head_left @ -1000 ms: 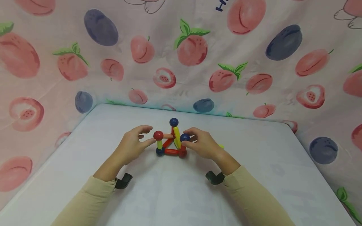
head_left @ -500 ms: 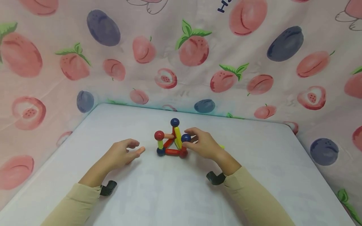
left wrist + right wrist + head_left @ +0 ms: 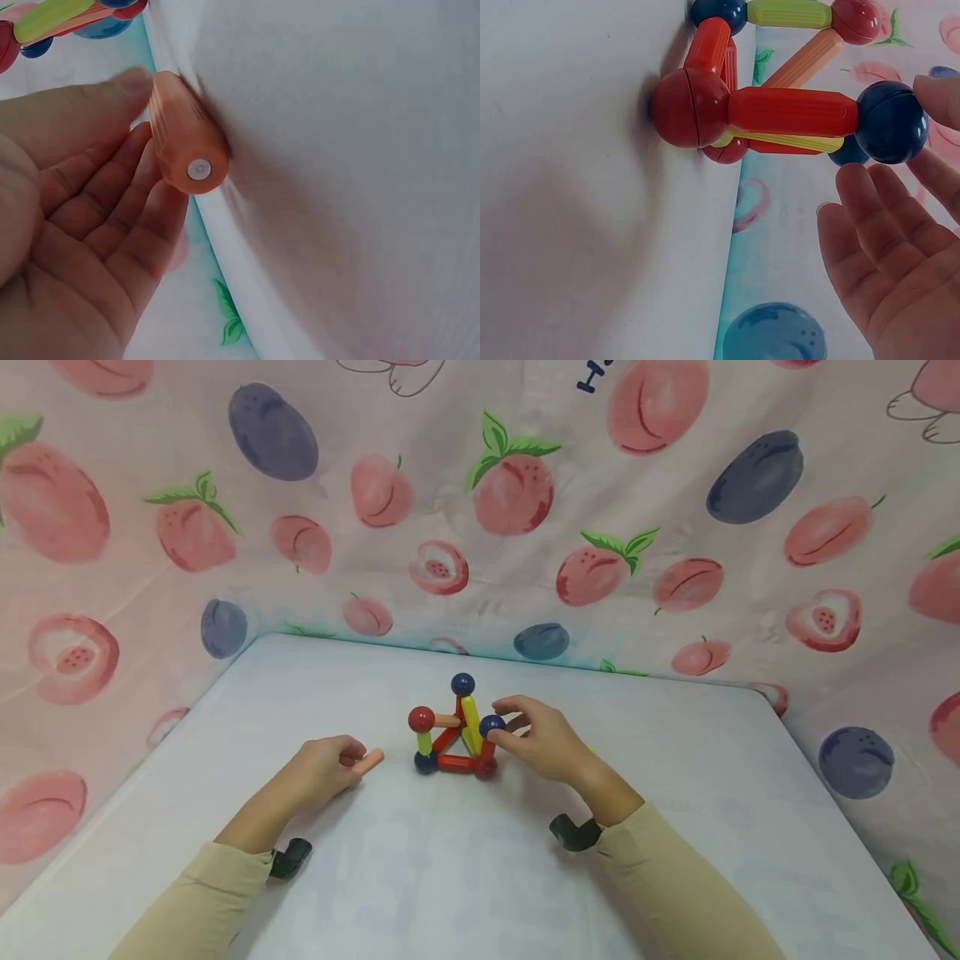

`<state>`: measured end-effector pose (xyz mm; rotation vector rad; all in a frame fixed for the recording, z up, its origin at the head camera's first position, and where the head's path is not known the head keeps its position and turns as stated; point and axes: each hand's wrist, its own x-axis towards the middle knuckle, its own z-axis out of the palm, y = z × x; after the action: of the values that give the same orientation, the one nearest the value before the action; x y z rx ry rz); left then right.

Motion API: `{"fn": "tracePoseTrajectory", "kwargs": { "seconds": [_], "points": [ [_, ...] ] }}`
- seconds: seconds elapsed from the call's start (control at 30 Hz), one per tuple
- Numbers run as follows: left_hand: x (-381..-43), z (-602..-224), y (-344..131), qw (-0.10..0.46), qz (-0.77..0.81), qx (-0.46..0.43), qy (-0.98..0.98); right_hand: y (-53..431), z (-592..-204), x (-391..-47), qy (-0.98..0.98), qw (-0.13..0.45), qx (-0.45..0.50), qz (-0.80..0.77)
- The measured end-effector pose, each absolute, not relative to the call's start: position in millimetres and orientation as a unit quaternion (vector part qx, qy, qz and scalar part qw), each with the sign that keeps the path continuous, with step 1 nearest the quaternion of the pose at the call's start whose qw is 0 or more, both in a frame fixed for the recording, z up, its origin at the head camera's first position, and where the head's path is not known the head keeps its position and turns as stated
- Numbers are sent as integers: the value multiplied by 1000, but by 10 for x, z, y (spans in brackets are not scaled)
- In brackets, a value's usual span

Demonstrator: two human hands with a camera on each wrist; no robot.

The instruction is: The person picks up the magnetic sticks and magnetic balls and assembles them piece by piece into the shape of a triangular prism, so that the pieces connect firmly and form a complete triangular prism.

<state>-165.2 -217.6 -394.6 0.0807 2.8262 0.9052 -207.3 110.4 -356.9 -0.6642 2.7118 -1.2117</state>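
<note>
Head view: yellow piece (image 3: pixel 592 749) behind the right hand (image 3: pixel 542 737) is almost fully hidden, only a sliver shows, can't tell what it is. Orange rod (image 3: pixel 369 762) has its near end covered by the left hand (image 3: pixel 322 770). Left wrist view: ball-and-rod frame (image 3: pixel 56 21) past the left thumb runs off top and left edges; left palm is cropped too. Right wrist view: right hand cropped by right and bottom edges; far blue ball (image 3: pixel 847 153) beyond its fingertips mostly hidden by nearer blue ball (image 3: pixel 891 121).
</note>
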Motion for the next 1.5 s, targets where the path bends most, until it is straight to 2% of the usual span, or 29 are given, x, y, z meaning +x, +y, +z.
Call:
{"fn": "tracePoseTrajectory", "kwargs": {
  "seconds": [0.67,1.0,1.3,1.5],
  "points": [
    [-1699,-3982,-2163,80,297,74,949,1098,-3575,-2063,890,62,-210,-400],
    [-1708,-4002,-2068,100,285,64,951,1103,-3595,-2067,889,62,-215,-399],
    [-1536,-3655,-2018,81,342,121,928,1104,-3610,-2079,889,65,-216,-398],
    [-1430,-3395,-1806,34,379,189,905,1096,-3611,-2087,888,71,-214,-400]
  ]
}}
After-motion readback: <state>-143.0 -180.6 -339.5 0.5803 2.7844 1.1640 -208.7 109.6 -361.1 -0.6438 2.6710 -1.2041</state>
